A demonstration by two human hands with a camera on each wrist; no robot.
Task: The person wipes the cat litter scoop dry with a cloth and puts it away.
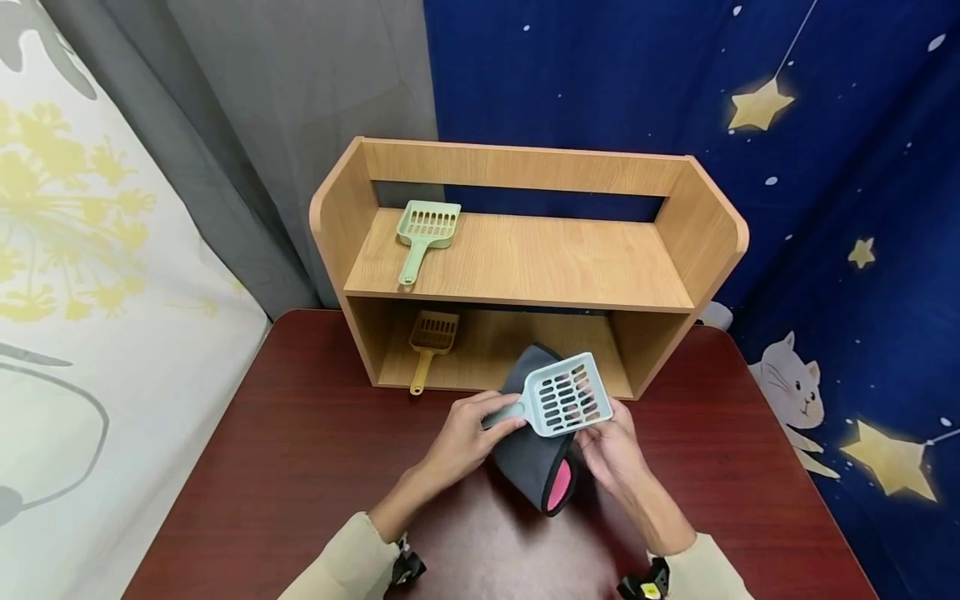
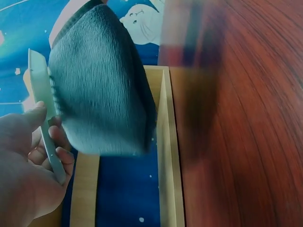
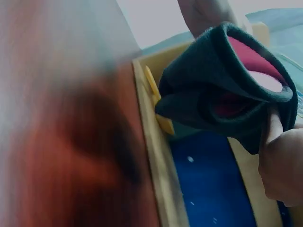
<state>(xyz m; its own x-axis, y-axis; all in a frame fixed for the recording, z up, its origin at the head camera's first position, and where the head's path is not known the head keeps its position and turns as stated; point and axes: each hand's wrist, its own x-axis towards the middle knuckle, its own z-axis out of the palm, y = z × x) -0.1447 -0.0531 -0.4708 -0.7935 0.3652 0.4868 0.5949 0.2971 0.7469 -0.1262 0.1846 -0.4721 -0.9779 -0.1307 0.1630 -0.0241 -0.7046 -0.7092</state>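
Note:
My left hand (image 1: 468, 433) pinches the handle of a light blue slotted litter scoop (image 1: 532, 407), its head pointing right. In the left wrist view the scoop (image 2: 40, 71) appears nearly edge-on, beside a dark grey folded cloth (image 2: 102, 85). My right hand (image 1: 615, 454) grips the cloth (image 1: 525, 467), which has black edging and a pink lining. The scoop overlaps the cloth in the head view. From the right wrist, the cloth's fold (image 3: 189, 90) gapes to show pink, and my right hand (image 3: 284, 161) holds it at its edge.
A two-tier wooden shelf (image 1: 555, 258) stands at the back of the dark red table (image 1: 300, 458). On its upper tier lies a green litter scoop (image 1: 420, 243). A yellow litter scoop (image 1: 422, 371) lies on the lower tier, its handle reaching the front edge.

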